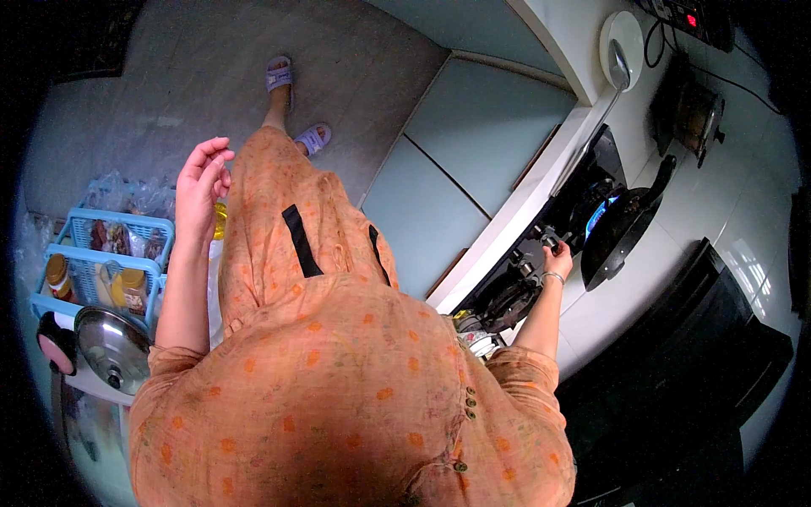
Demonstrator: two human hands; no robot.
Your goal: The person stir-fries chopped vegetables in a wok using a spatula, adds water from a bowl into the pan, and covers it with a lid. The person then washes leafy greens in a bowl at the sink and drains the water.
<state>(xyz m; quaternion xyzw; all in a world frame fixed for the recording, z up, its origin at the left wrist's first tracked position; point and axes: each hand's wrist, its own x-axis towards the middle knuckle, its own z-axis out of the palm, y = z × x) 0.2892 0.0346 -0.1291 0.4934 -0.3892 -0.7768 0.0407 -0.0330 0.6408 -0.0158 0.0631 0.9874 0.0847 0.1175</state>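
My right hand (556, 259) reaches to the gas stove (517, 269), its fingers closed on a control knob (549, 242) at the front. Just beyond it, a blue flame (600, 218) burns under a black wok (625, 237), which looks strongly tilted in this view. My left hand (203, 182) is raised in the air at my left side, with its fingers loosely bent and apart. Nothing shows in it. Below that hand stands a light blue plastic basket rack (118, 221) holding jars and bags.
A metal ladle (621, 72) lies at the counter's far end by a round white lid or plate (632, 42). A lidded pot (699, 122) sits by the tiled wall. On my left is a shiny pot lid (112, 348). Pale cabinet doors (448, 182) front the counter.
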